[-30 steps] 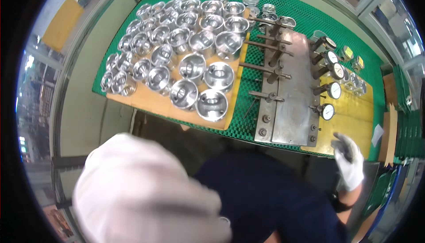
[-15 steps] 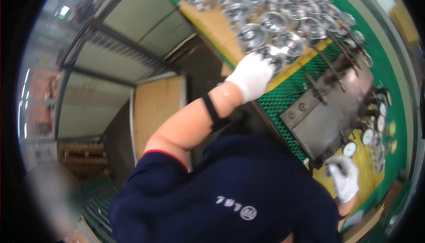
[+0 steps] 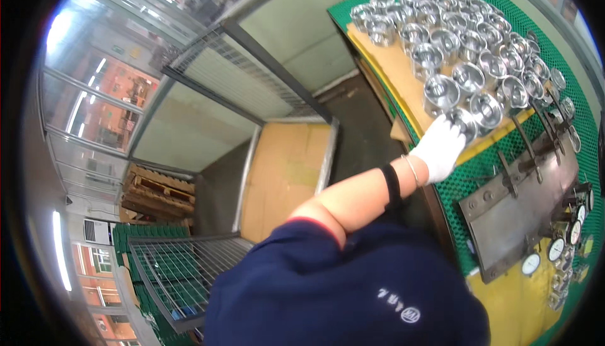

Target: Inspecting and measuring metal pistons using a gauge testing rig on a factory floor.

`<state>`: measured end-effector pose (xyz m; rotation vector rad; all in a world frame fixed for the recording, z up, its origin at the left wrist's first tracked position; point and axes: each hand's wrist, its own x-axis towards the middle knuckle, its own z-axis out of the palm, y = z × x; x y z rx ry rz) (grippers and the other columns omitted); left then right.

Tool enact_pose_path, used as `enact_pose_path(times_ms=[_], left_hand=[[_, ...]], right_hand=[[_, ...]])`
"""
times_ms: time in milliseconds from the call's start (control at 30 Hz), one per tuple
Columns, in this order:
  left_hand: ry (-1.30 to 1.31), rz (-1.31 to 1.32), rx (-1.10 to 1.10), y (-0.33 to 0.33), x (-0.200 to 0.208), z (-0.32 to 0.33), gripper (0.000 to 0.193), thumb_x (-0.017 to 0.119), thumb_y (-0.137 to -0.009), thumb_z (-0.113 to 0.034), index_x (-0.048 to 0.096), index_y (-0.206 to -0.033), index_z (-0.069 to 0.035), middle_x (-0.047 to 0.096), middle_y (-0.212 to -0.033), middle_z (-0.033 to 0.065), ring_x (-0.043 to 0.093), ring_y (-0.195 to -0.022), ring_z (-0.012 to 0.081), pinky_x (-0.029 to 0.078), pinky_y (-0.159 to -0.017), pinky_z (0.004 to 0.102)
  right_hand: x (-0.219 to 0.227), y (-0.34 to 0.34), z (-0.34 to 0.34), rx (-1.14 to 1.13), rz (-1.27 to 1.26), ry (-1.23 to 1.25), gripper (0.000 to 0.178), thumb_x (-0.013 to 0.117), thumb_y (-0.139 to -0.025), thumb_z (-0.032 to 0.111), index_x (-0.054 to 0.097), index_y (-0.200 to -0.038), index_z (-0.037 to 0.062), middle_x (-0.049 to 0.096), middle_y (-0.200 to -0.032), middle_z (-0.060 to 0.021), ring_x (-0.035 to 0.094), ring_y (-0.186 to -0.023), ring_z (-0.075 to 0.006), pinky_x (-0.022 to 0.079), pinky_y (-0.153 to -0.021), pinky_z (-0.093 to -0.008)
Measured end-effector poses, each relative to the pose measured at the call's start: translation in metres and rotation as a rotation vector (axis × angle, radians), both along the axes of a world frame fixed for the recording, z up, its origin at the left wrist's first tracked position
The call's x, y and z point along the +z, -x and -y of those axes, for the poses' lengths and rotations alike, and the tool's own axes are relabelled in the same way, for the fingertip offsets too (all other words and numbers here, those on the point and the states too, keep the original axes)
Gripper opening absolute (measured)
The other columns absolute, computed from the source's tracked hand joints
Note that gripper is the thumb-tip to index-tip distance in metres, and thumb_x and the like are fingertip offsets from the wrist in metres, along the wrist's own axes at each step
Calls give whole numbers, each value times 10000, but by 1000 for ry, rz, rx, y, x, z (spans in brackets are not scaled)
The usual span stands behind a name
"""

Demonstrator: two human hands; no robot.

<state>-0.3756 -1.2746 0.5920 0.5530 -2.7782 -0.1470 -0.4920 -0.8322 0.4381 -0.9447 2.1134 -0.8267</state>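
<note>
My left hand (image 3: 439, 147), in a white glove, reaches to the near corner of a group of shiny metal parts. Its fingers are closed over the rim of a round, hollow, cup-like metal part (image 3: 465, 125), which still stands among the others. Several similar metal parts (image 3: 442, 94) stand close together on a brown cardboard sheet (image 3: 396, 81) beyond the hand. My right hand is out of the picture.
To the right, a steel plate fixture (image 3: 517, 213) with upright bars sits on the green mat (image 3: 455, 188). Dial gauges (image 3: 530, 263) stand beside it. A framed cart (image 3: 287, 169) with a cardboard base, wooden pallets (image 3: 157, 191) and a wire-mesh panel (image 3: 189, 276) are on the left.
The view has swung left, so the bench appears farther right. My right hand, earlier near the dial gauges, has left the picture. My left hand stays at the same corner of the parts.
</note>
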Motion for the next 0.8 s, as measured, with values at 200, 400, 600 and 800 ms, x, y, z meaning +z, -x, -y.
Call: enact_pose_path(times_ms=[200, 400, 600, 800], left_hand=[[-22, 40, -102, 12, 2, 1, 483, 769, -754, -251, 614, -1135, 3, 595, -1107, 191, 548, -1113, 353, 287, -1150, 493], [-86, 157, -106, -3, 14, 7, 527, 761, -769, -259, 595, -1194, 5, 588, -1132, 200, 552, -1112, 362, 283, -1150, 502], [-52, 148, -139, -3, 8, 12, 510, 744, -784, -269, 600, -1192, 1, 588, -1136, 203, 546, -1117, 361, 290, -1135, 503], [-3, 193, -135, -2, 7, 13, 482, 735, -785, -280, 609, -1153, 3, 594, -1123, 203, 546, -1104, 359, 309, -1107, 489]], right_hand=[[24, -14, 42, -576, 798, -218, 218, 677, -874, 9, 644, -1083, 63, 688, -900, -116, 673, -824, -220, 533, -786, -342], [-48, -27, 35, -323, -99, 21, 174, 659, -957, 125, 534, -839, 100, 480, -679, 18, 457, -596, -118, 470, -623, -318], [-78, -29, 46, -453, 98, 92, 322, 529, -1022, 411, 569, -843, 147, 505, -826, -7, 488, -727, -82, 504, -678, -258], [-53, -29, 70, 7, 261, -392, 358, 617, -954, 371, 643, -1007, 18, 628, -1071, -187, 622, -1011, -226, 542, -861, -361]])
